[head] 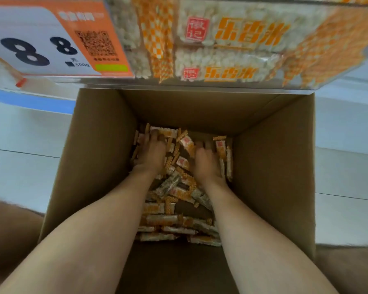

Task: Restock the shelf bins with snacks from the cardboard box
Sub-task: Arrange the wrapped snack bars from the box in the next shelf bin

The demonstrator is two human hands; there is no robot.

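Snack packets (174, 221), orange and white, are lying in a loose heap on the bottom of the cardboard box (98, 145), stacked flatter along its near edge and jumbled toward its far edge. The person is reaching both arms down into the box. The left hand (151, 154) is resting palm-down on packets near the far left corner, fingers pointing at the far wall; whether it is gripping any cannot be told. The right hand (206, 166) is pressing in beside the right wall, its fingertips sinking among the packets, so its grasp cannot be told either. The box is standing open on pale floor tiles (19, 128). Beyond its far edge, a clear shelf bin (232, 39) is showing matching packets, with a price card (40, 45) to its left.
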